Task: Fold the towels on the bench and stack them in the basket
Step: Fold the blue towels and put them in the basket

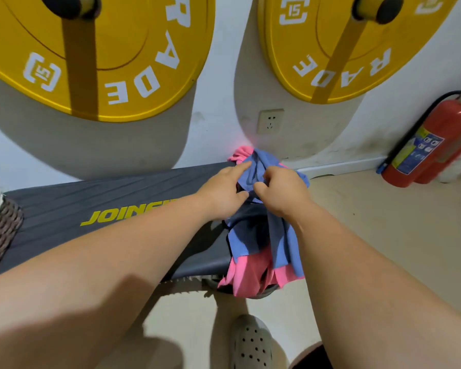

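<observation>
A blue towel (282, 241) lies crumpled over the right end of the dark grey bench (96, 203), draped down its front edge. A pink towel (248, 275) lies under it, showing below the blue one and again at the back near the wall. My left hand (224, 193) rests on the blue towel's upper part with the forefinger stretched out, thumb tucked against the cloth. My right hand (280, 190) grips a bunch of the blue towel with curled fingers. A woven basket (0, 230) stands at the bench's left end, mostly out of view.
Two yellow weight plates (96, 49) hang on the white wall behind the bench. A red fire extinguisher (431, 145) leans in the right corner on the beige floor. A wall socket (270, 121) sits above the towels. My foot in a grey clog (250, 344) stands below the bench.
</observation>
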